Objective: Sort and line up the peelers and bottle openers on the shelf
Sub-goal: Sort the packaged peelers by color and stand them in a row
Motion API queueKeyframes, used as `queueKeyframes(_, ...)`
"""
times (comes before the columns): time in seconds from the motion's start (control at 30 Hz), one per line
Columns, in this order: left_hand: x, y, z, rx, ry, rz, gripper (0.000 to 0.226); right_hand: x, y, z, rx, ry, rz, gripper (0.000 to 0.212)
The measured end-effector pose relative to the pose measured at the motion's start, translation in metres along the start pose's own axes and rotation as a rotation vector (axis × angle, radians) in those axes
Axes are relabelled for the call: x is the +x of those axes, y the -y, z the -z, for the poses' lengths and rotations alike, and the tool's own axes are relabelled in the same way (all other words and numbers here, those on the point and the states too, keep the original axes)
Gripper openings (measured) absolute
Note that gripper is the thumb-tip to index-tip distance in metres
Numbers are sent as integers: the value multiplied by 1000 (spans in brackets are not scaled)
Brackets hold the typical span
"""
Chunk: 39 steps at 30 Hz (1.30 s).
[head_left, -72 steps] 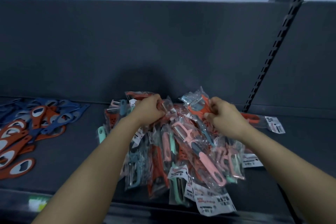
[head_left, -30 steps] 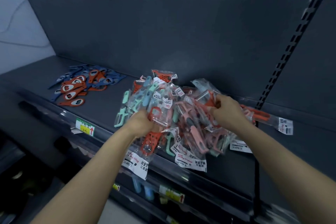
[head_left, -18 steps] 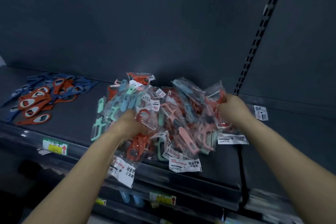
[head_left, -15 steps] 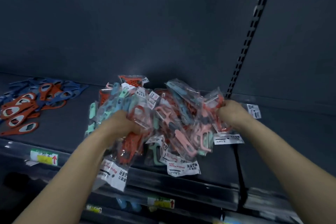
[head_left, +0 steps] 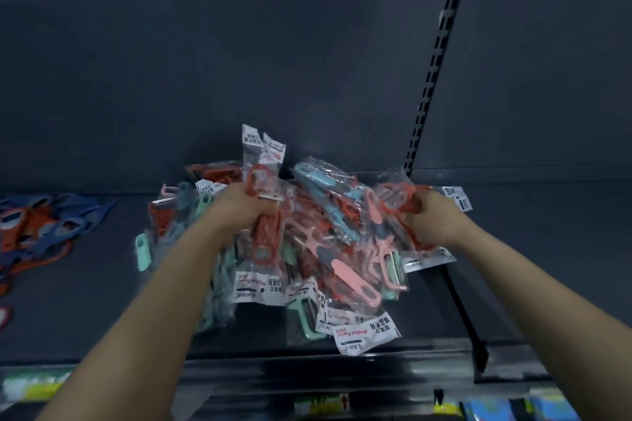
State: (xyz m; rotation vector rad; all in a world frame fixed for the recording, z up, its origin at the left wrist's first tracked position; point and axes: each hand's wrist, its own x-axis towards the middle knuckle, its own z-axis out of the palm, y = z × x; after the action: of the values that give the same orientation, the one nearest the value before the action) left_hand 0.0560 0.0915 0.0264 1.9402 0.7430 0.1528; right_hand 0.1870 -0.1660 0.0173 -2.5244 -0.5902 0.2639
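1. Head view: a heap of bagged peelers [head_left: 318,249] sits mid-shelf [head_left: 85,311]. Red, pink and mint handles are mixed, with white label cards pointing every way.
2. Left hand [head_left: 239,207]: grip clamped on a red peeler [head_left: 260,181] in its bag at the heap's upper left, label sticking up.
3. Right hand [head_left: 436,219]: grip closed round another red bagged peeler [head_left: 398,200] at the heap's right edge.
4. Bottle openers [head_left: 44,225], orange and blue, lie loose at far left, well apart from the heap.
5. Slotted upright [head_left: 434,79] rises behind the right hand.
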Motion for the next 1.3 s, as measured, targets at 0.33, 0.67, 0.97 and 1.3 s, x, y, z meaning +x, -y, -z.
queueKeyframes(0.33,9,66,71,-244,-203,114,9,15,99,-52,-35,183,258,30)
queueKeyframes(0.67,0,118,134,-497,-334,309,7,45,136,-88,-246,215,240,27)
queueKeyframes(0.97,27,100,130,-394,-148,349,9,58,134,-96,-276,210,175,30)
queueKeyframes(1.3,28,107,132,-417,-243,302,9,83,190,-100,38,-6,494,16)
